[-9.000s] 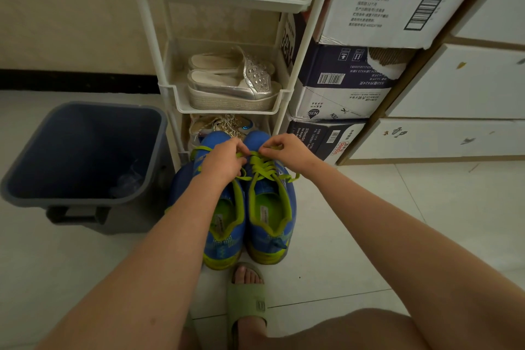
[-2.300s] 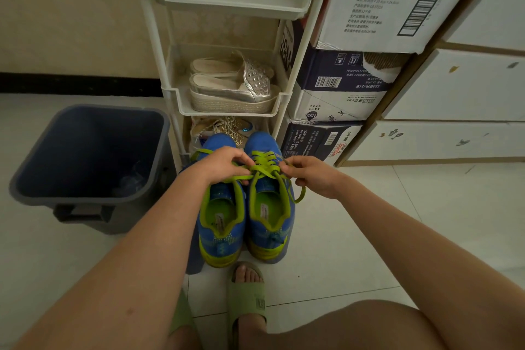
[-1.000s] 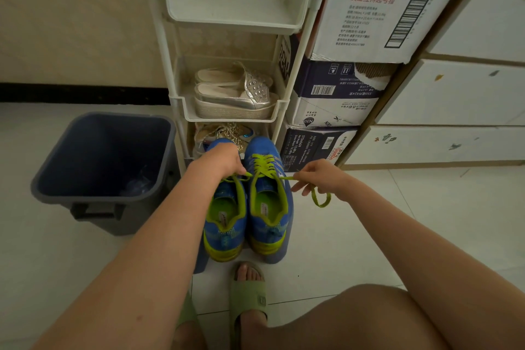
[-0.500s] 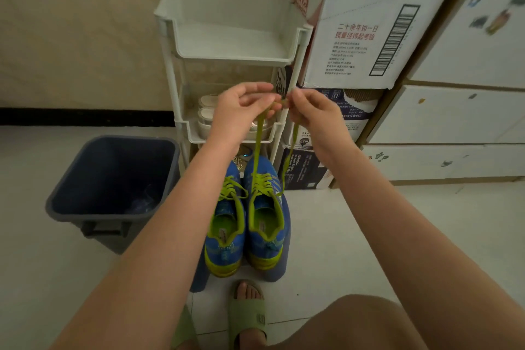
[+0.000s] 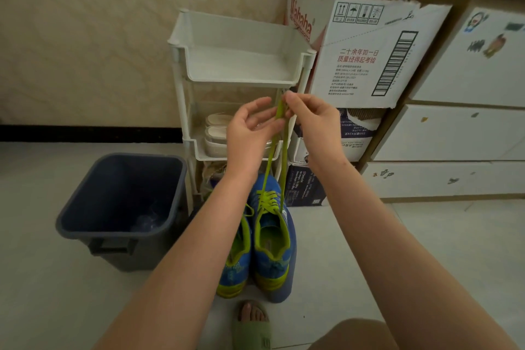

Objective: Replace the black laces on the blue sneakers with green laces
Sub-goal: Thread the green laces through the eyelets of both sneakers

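Note:
Two blue sneakers stand side by side on the floor, toes toward the rack. The right sneaker (image 5: pixel 272 241) is threaded with a green lace (image 5: pixel 279 150), and its two ends run straight up to my hands. The left sneaker (image 5: pixel 237 261) also carries green lacing and is partly hidden by my left forearm. My right hand (image 5: pixel 312 122) pinches the lace ends at the top. My left hand (image 5: pixel 250 128) is beside it, thumb spread away, fingertips touching the lace. No black lace is in view.
A dark grey bin (image 5: pixel 122 207) stands left of the sneakers. Behind them is a white shelf rack (image 5: pixel 241 65) holding pale sandals (image 5: pixel 216 133). Cardboard boxes (image 5: pixel 369 60) and white drawers (image 5: pixel 454 133) fill the right. My foot in a green slipper (image 5: pixel 252 327) is near the sneakers' heels.
Both hands rose from the right sneaker's eyelets, drawing the two lace ends up taut. In the last half second my left thumb lifted off the lace.

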